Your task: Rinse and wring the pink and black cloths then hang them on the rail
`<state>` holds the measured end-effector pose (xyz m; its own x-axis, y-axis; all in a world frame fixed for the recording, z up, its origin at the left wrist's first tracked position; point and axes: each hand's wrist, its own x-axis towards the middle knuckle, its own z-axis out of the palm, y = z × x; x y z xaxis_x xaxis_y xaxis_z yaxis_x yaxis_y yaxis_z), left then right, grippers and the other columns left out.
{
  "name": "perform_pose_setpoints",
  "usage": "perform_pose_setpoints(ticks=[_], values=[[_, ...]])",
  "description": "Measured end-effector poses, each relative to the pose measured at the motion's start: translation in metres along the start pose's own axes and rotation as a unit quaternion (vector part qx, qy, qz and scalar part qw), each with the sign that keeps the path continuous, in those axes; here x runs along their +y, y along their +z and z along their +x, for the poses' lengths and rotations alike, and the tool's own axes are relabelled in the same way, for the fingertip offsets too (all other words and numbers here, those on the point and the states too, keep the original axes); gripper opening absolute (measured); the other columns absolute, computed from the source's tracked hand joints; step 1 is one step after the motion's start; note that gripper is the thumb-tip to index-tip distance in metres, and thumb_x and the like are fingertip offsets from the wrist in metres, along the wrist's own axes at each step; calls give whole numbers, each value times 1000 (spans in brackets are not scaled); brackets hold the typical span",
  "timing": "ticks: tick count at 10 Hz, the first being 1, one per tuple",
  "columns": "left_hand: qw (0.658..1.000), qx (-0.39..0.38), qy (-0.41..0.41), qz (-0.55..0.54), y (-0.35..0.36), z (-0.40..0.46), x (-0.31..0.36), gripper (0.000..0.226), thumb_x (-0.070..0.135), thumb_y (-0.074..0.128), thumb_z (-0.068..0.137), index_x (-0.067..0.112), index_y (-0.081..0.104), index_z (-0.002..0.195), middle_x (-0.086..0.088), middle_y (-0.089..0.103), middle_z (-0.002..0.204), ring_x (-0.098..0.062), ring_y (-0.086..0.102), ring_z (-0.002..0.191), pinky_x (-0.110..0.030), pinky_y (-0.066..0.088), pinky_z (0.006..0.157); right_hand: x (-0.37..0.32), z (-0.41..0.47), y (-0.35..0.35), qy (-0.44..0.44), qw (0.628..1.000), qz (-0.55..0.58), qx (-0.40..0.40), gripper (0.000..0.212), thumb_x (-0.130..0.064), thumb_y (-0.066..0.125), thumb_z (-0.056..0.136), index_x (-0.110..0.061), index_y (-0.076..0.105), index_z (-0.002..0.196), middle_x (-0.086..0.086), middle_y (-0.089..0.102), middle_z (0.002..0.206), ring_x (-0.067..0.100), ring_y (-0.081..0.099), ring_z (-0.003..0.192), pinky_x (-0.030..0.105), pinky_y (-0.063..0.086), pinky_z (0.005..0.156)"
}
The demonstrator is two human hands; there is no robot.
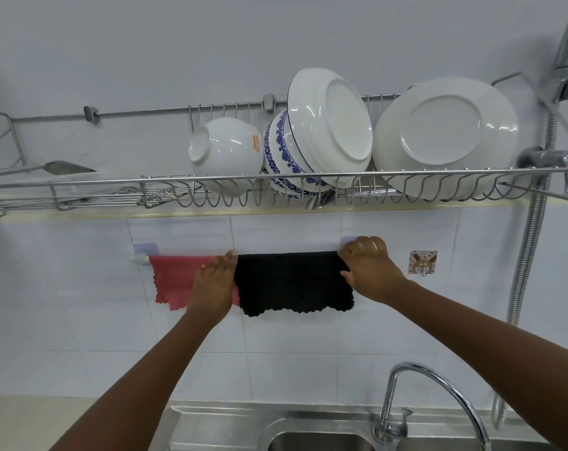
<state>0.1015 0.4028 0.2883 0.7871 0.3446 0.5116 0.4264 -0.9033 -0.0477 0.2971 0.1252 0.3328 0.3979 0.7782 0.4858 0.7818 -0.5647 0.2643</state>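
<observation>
The black cloth hangs spread over the rail on the tiled wall, with the pink cloth hanging beside it on the left. My left hand lies flat where the two cloths meet, covering the pink cloth's right part and touching the black cloth's left edge. My right hand grips the black cloth's top right corner at the rail's right end. Most of the rail is hidden under the cloths.
A wire dish rack with bowls and plates hangs just above the rail. A wall hook sits right of my right hand. Below are the steel sink and curved tap. A shower hose runs down the right side.
</observation>
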Motion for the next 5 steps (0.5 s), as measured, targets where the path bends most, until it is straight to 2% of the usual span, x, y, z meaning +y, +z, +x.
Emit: perform_pose_setpoints(ticks=[1, 3, 4, 5], values=[[1000, -5, -5, -1, -4, -1, 4, 81, 9, 61, 82, 13, 15, 149, -9, 23, 157, -31, 25, 143, -54, 26, 113, -4, -3, -3, 22, 1000, 15, -8, 40, -33, 52, 87, -14, 53, 123, 9, 52, 131, 32, 43, 122, 49, 26, 110], [999, -23, -22, -12, -6, -5, 14, 80, 15, 52, 89, 9, 0, 150, -10, 5, 160, -29, 9, 147, -50, 16, 117, -11, -12, -7, 47, 995, 67, -49, 53, -30, 49, 89, -15, 37, 138, 8, 42, 142, 28, 38, 130, 47, 23, 112], [998, -44, -41, -25, -12, -6, 27, 77, 21, 50, 93, 6, 1, 149, -13, 5, 160, -31, 5, 147, -48, 12, 118, -8, -20, -13, 54, 991, 116, -28, 55, -28, 52, 88, -16, 35, 139, 6, 41, 144, 26, 36, 133, 45, 23, 112], [995, -66, -23, -65, -18, -10, 52, 74, 25, 49, 94, 7, 2, 149, -13, 6, 160, -30, 7, 147, -44, 12, 118, -2, -40, -19, 82, 985, 155, 4, 56, -26, 56, 87, -15, 35, 139, 6, 43, 145, 24, 39, 133, 42, 28, 110]])
